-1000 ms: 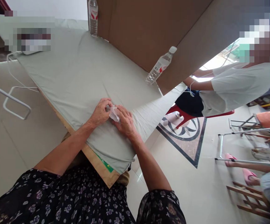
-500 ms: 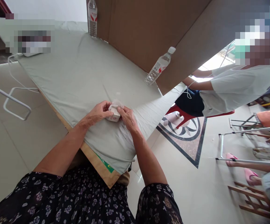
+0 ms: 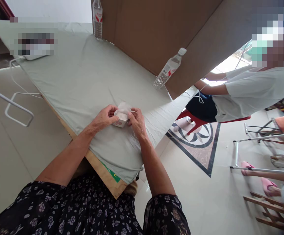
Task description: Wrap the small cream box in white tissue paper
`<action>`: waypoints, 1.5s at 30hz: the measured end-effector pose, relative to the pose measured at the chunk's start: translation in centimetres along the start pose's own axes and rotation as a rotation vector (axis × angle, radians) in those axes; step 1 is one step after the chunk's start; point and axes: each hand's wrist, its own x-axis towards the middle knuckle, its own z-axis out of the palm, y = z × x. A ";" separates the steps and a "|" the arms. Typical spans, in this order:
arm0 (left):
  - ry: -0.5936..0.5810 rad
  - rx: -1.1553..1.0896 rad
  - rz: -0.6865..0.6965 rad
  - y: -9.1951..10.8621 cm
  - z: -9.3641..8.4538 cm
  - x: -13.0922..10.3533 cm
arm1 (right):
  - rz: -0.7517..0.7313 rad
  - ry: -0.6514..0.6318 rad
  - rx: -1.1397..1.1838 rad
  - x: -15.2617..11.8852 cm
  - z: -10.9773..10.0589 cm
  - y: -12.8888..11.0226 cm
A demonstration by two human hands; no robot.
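A small white box (image 3: 119, 122) with faint reddish print sits on the cloth-covered table, near its front corner. My left hand (image 3: 107, 116) grips its left side, thumb at the front. Along the right edge is my right hand (image 3: 137, 121), its thumb and fingers bent in a pinch at the top right of the box. A thin whitish sheet, perhaps film or a paper flap (image 3: 124, 107), stands up at the box's far side, between both hands. Whether the right fingers hold this sheet or the box edge is hard to make out.
A tall brown cardboard panel (image 3: 142, 36) crosses the table. Two water bottles stand against it, a near one (image 3: 167, 72) and a far one (image 3: 98, 21). Beyond the panel a person in a white shirt (image 3: 249, 93) sits on a red chair (image 3: 198, 125). A white device (image 3: 37, 52) with a cable lies far left.
My right hand has shifted slightly right, its thumb coming off the box top. The thin sheet now rises wider and plainer behind the box. My left hand keeps its hold.
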 end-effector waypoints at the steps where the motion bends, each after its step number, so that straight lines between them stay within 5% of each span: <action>1: -0.015 0.007 -0.006 0.2 0.0 -0.1 | -0.012 0.036 0.008 -0.4 -0.1 0.2; 4: -0.060 0.024 -0.023 0.6 -0.2 0.0 | -0.069 0.083 -0.036 -1.3 -0.3 0.6; 11: -0.120 0.008 -0.047 -0.2 -0.7 0.4 | -0.231 -0.081 -0.276 -0.4 -0.2 0.3; 20: -0.186 -0.025 -0.049 -0.3 -1.2 0.1 | -0.171 -0.288 -0.260 1.1 -0.7 -0.5; 26: -0.200 -0.050 -0.100 0.1 -1.2 0.1 | 0.013 0.011 -0.030 1.4 -0.7 0.1; 30: -0.178 -0.055 -0.098 0.1 -1.2 0.1 | 0.127 -0.022 0.087 3.2 0.2 -0.1; 37: -0.175 -0.116 -0.095 -0.2 -1.2 0.5 | -0.020 -0.069 0.200 2.3 1.2 -0.9; 45: -0.076 -0.138 -0.020 -0.5 -1.2 0.5 | -0.209 -0.256 -0.203 0.5 -0.7 -1.7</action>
